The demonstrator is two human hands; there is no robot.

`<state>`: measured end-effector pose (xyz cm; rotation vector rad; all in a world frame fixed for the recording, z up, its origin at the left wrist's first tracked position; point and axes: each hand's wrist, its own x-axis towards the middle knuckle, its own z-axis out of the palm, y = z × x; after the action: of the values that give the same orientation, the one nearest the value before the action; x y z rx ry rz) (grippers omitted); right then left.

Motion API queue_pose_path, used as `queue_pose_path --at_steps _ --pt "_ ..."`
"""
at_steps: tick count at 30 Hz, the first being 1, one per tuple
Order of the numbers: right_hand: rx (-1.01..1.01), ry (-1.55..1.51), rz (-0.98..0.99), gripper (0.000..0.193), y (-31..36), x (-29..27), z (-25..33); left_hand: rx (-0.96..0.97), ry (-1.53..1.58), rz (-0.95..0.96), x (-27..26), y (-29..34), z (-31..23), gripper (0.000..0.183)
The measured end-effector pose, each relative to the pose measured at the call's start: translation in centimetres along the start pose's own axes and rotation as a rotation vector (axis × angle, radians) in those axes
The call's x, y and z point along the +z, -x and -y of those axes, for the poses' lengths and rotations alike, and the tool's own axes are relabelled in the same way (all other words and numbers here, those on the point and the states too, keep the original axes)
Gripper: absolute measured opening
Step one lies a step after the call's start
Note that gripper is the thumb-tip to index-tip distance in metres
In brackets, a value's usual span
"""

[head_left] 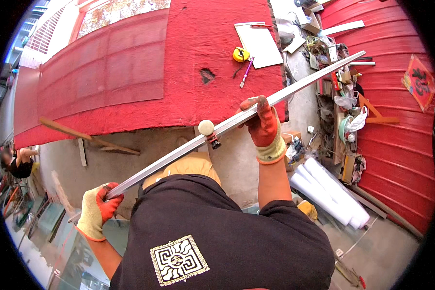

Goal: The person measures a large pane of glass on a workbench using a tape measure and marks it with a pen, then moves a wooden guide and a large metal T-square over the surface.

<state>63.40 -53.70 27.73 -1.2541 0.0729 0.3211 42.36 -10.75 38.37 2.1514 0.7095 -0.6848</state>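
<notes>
A long silver metal bar, which looks like a glass-cutting rail, slants across in front of my body, from low left to far upper right. It carries a slider with a pale round knob and a small red-and-black block below it. My left hand, in a cream glove with a red palm, is closed around the bar's near left end. My right hand, gloved alike, grips the bar right of the knob, thumb up. Beyond the bar is a table with a red cloth; the bar's far end reaches past its right edge.
On the cloth lie a white pad, a yellow tape measure, a purple pen and a translucent flat sheet. White rolls and cluttered shelving stand right. Wooden strips stick out below the table. A person is far left.
</notes>
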Motion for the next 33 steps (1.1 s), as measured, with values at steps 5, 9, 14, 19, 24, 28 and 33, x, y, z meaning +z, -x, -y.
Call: queue_pose_path --at_steps 5,9,14,19,24,28,33 --pt "0.018 -0.024 0.019 0.06 -0.8 0.2 0.0 0.071 0.085 -0.095 0.6 -0.1 2.4 0.026" --pt "0.047 -0.032 0.015 0.058 -0.9 1.1 -0.4 0.112 0.111 -0.137 0.3 1.2 3.6 0.03" --pt "0.07 -0.076 0.035 0.06 -0.6 1.2 -1.5 0.106 0.016 -0.112 -2.2 2.7 2.8 0.031" --pt "0.113 -0.026 0.086 0.059 -0.3 2.3 -2.3 0.036 -0.034 -0.207 -3.8 5.2 2.5 0.029" --pt "0.201 0.017 0.079 0.062 -0.1 2.2 -3.2 0.031 -0.05 -0.193 -4.8 5.9 1.9 0.031" --pt "0.224 0.079 0.096 0.066 -0.4 2.2 -3.8 -0.06 -0.031 -0.162 -5.2 6.2 0.6 0.035" --pt "0.248 0.109 0.084 0.071 -0.7 2.1 -3.9 -0.15 -0.076 -0.086 -5.4 5.9 -0.4 0.043"
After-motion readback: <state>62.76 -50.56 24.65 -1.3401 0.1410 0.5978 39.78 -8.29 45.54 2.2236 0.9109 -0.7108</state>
